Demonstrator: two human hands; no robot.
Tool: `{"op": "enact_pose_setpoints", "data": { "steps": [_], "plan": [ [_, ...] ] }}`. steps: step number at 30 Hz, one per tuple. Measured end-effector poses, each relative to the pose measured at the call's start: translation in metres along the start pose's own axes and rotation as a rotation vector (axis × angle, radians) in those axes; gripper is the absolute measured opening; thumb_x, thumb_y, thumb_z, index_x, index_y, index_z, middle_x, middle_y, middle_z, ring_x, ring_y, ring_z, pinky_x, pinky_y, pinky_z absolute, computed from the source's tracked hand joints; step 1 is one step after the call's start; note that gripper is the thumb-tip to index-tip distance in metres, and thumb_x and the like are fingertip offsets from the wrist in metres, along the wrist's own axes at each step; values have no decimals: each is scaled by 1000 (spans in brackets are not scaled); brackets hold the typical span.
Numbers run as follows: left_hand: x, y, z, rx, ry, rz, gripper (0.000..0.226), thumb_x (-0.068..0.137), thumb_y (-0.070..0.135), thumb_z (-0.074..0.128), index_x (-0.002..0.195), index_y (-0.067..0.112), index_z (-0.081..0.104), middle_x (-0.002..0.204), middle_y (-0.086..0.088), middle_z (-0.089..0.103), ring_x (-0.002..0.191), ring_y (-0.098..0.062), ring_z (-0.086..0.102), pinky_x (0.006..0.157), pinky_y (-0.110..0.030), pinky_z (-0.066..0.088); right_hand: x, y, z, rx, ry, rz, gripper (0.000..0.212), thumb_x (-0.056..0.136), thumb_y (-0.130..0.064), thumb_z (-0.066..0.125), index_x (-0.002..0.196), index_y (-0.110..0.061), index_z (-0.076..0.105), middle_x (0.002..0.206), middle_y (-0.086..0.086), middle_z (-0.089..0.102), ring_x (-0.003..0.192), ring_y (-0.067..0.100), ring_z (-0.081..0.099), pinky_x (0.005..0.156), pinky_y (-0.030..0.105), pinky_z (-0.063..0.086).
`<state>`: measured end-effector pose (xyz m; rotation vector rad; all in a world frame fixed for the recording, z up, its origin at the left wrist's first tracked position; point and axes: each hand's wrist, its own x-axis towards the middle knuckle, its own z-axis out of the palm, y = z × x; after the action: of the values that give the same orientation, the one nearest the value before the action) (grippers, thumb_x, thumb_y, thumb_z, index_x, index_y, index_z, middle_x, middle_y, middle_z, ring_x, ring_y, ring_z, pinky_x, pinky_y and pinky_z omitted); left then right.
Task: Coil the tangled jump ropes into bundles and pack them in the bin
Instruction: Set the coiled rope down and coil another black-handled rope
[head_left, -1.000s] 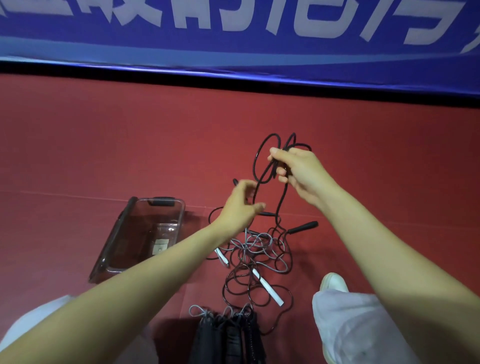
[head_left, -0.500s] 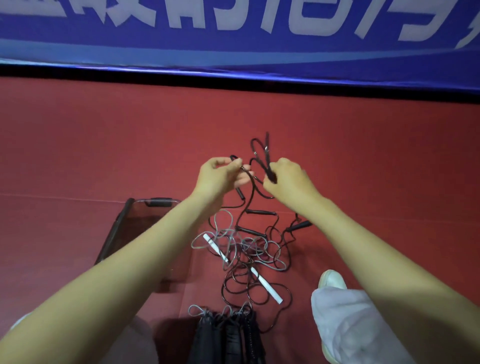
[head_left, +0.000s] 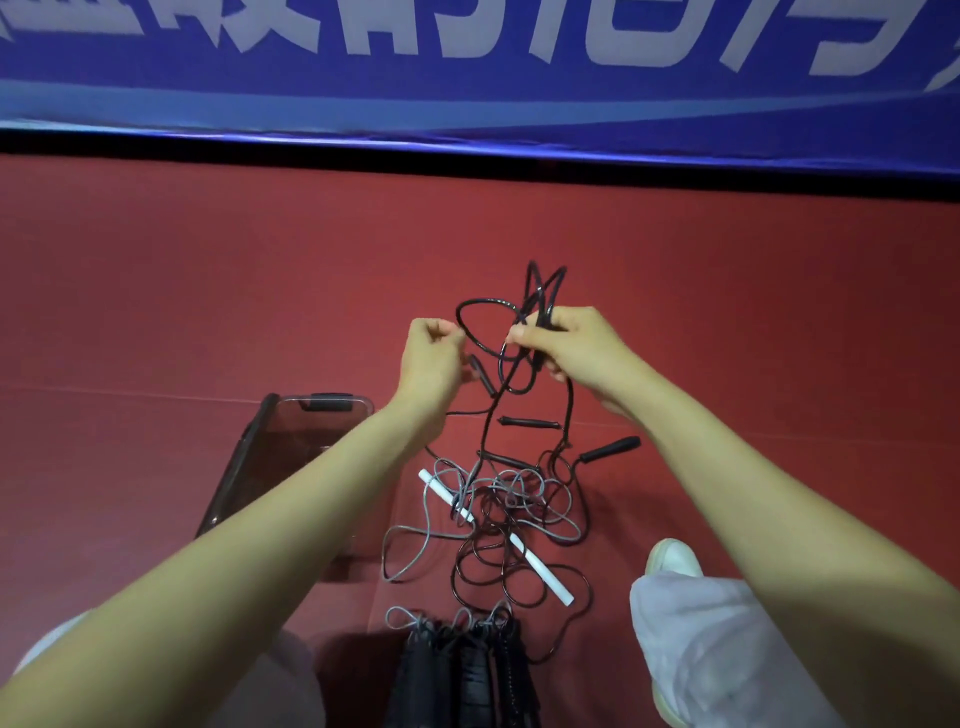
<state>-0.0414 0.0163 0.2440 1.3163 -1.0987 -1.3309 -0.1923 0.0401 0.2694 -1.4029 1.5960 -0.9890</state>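
The right hand (head_left: 576, 348) grips a bunch of loops of the black jump rope (head_left: 485, 306) held up over the floor (head_left: 156, 312), and the left hand (head_left: 431, 358), fingers curled, seems to pinch the same rope at the loop's left edge. Its hanging strand runs into the tangle (head_left: 514, 514) of black and grey rope lying nearer, so pulling higher could tighten a knot or drag a white handle (head_left: 540, 569) along. The see-through bin (head_left: 291, 431) at left, half hidden by the left forearm, shows nothing inside
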Motion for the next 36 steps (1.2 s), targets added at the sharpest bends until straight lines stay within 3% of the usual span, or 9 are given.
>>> {"op": "enact_pose_setpoints", "data": {
  "steps": [6,10,13,15,21,24,27,32,36],
  "plan": [
    [-11,-46,-4,570,-630,-113,22,92,-1,57,110,12,60,102,2,60,95,-12,54,79,-18,43,6,-6,-7,342,58,-6,13,91,-11,63,80,-10,69,68,-5,61,50,7,38,42,18,31],
    [-4,-55,-8,597,-417,-38,12,96,9,57,101,1,62,88,-7,66,76,-16,59,74,-27,49,8,-2,-12,23,217,-96,11,90,-18,63,81,-14,68,68,-6,56,60,10,44,56,20,34],
    [2,-30,-5,56,-235,-109,11,94,-4,54,94,6,50,81,-13,64,57,-12,65,60,-26,56,7,2,-17,-593,247,-201,16,94,-22,57,93,-8,66,85,5,53,79,21,48,70,29,34],
    [6,-11,-4,-143,-183,-69,16,93,-6,53,89,8,48,79,-12,64,54,-10,66,58,-24,58,5,6,-15,-732,153,-140,18,94,-22,55,95,-7,66,89,9,53,86,28,54,73,32,38],
    [9,18,-8,-297,-181,12,11,93,2,58,91,8,50,81,-11,68,65,-15,68,70,-26,59,-1,6,1,-504,-68,-86,14,89,-16,63,99,-12,70,94,3,68,91,18,61,69,25,37],
    [5,21,-4,-317,-224,0,10,93,3,59,93,7,50,80,-11,69,64,-15,68,65,-24,59,-1,4,4,-379,-125,-99,24,86,-13,68,110,-9,69,78,-6,63,62,-8,57,55,12,36],
    [4,23,-4,-383,-227,-8,10,93,3,59,92,6,49,79,-10,69,63,-15,68,63,-21,57,0,4,5,-201,-193,-25,25,84,-23,73,106,-11,71,74,-4,58,57,6,47,59,21,38],
    [2,18,-1,-386,-189,52,11,96,0,52,99,8,45,89,-11,63,66,-14,69,68,-25,58,6,2,8,-242,2,-53,14,88,-27,68,87,-13,68,56,-8,47,51,9,40,54,26,32],
    [2,-5,1,2,-46,132,17,93,0,55,97,13,45,81,-2,53,63,-14,53,66,-29,49,12,-2,0,187,138,16,16,87,-20,70,86,-8,59,58,-1,39,48,11,31,44,22,30]
  ]
}}
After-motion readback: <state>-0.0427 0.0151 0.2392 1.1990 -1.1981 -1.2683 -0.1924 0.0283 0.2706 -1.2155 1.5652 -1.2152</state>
